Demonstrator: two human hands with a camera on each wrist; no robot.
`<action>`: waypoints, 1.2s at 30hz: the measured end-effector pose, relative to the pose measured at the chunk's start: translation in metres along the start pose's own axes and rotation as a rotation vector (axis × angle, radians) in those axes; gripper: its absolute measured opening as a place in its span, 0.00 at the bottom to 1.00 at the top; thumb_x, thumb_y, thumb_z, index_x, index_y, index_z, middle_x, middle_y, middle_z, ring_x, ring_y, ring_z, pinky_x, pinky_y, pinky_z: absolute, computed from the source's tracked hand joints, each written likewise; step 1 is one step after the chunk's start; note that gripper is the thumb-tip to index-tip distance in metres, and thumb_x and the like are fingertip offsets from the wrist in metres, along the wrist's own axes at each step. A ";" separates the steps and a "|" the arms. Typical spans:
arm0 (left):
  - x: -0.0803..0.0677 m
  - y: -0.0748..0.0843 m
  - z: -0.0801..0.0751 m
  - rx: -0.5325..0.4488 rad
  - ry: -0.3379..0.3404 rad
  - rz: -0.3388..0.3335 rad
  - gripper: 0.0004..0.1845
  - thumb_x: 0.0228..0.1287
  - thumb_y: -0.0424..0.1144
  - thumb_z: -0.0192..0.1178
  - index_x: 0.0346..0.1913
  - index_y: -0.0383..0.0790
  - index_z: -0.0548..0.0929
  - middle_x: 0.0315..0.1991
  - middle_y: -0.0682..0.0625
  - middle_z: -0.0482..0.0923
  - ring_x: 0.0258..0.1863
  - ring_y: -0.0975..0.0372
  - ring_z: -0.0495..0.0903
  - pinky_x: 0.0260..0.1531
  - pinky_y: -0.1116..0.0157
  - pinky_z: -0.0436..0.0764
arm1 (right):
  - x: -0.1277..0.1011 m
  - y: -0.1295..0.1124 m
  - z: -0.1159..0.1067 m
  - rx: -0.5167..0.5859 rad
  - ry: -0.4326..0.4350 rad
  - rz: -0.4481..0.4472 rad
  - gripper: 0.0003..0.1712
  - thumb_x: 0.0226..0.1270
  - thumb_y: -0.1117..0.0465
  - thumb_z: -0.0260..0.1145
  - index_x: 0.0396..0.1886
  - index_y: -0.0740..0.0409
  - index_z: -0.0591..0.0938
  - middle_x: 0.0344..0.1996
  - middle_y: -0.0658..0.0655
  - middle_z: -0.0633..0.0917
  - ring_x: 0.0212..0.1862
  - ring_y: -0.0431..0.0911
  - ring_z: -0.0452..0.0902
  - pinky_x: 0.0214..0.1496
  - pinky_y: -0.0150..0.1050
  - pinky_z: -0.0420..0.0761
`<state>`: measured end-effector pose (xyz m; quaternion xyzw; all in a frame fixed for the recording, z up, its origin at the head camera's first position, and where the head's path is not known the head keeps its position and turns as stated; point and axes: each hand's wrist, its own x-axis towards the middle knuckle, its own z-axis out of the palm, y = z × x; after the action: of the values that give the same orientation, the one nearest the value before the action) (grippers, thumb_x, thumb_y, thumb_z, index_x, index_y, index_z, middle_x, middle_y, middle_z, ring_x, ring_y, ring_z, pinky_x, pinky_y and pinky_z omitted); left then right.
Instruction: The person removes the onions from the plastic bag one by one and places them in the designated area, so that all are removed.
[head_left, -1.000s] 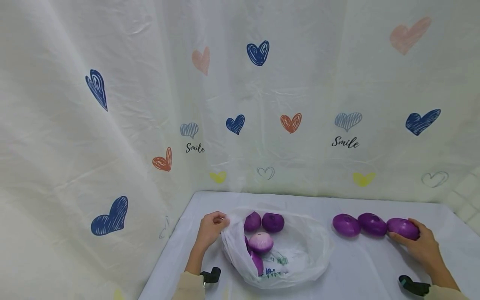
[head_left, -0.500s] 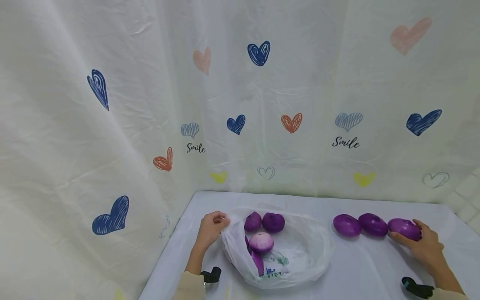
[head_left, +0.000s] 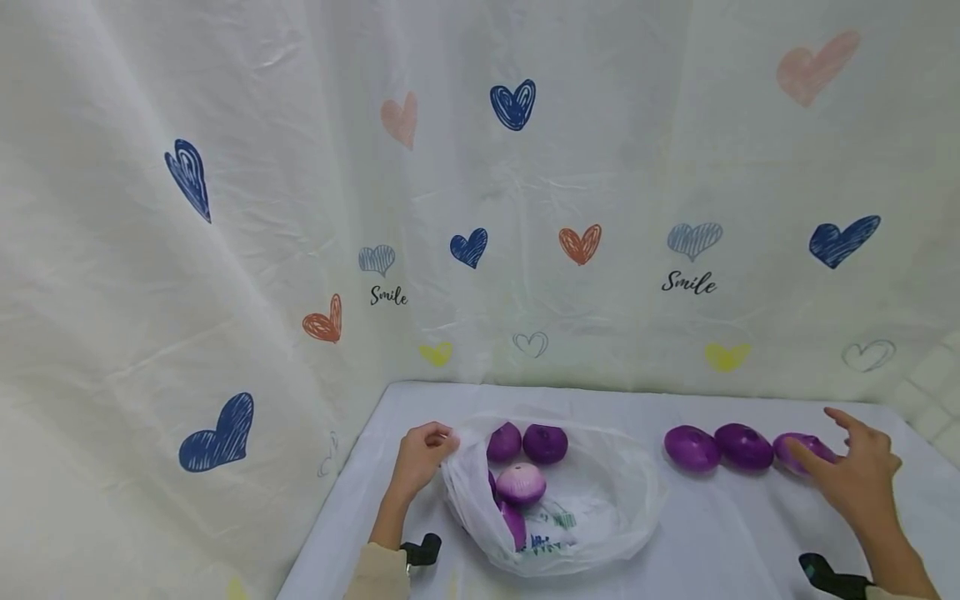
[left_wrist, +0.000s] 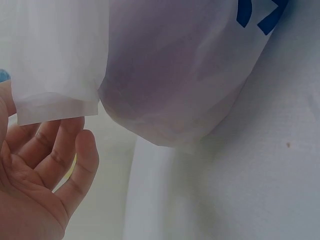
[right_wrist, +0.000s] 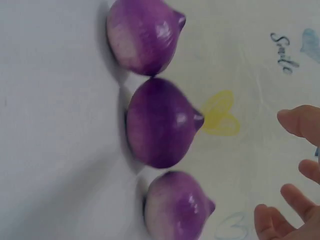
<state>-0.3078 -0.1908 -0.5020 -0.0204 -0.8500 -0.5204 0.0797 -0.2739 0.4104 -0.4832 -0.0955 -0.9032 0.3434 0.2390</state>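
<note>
Purple onion (head_left: 819, 446), partly behind right hand (head_left: 861, 475)

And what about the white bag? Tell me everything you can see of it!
The white bag looks like thin, crinkly plastic, partly see-through, with green and blue printing. It sits on the white tabletop with its wide mouth open. Several purple onions are inside, bunched toward the left, some partly hidden behind its side. The person's left hand pinches its left edge. The printing is too small to read.
</note>
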 end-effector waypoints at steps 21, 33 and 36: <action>0.000 0.000 -0.001 -0.010 0.001 -0.003 0.10 0.67 0.46 0.68 0.44 0.44 0.87 0.34 0.49 0.85 0.31 0.59 0.78 0.32 0.63 0.81 | -0.060 -0.161 0.057 0.362 -0.148 -0.653 0.31 0.54 0.73 0.78 0.58 0.56 0.80 0.48 0.43 0.82 0.48 0.31 0.78 0.50 0.19 0.77; 0.001 0.001 -0.003 -0.014 0.006 -0.026 0.11 0.67 0.47 0.68 0.44 0.44 0.87 0.35 0.49 0.85 0.31 0.59 0.79 0.33 0.63 0.82 | -0.096 -0.200 0.120 0.412 -0.473 -0.656 0.23 0.65 0.57 0.75 0.57 0.44 0.78 0.48 0.42 0.83 0.46 0.36 0.79 0.45 0.38 0.84; 0.001 0.001 -0.002 -0.013 0.005 -0.027 0.11 0.68 0.47 0.68 0.44 0.44 0.87 0.36 0.49 0.85 0.31 0.59 0.79 0.33 0.64 0.82 | -0.101 -0.203 0.134 0.421 -0.557 -0.610 0.23 0.66 0.54 0.74 0.58 0.45 0.78 0.49 0.45 0.82 0.47 0.37 0.79 0.48 0.40 0.84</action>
<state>-0.3086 -0.1924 -0.4997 -0.0080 -0.8466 -0.5270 0.0745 -0.2544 0.1484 -0.4720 0.3210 -0.8304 0.4462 0.0913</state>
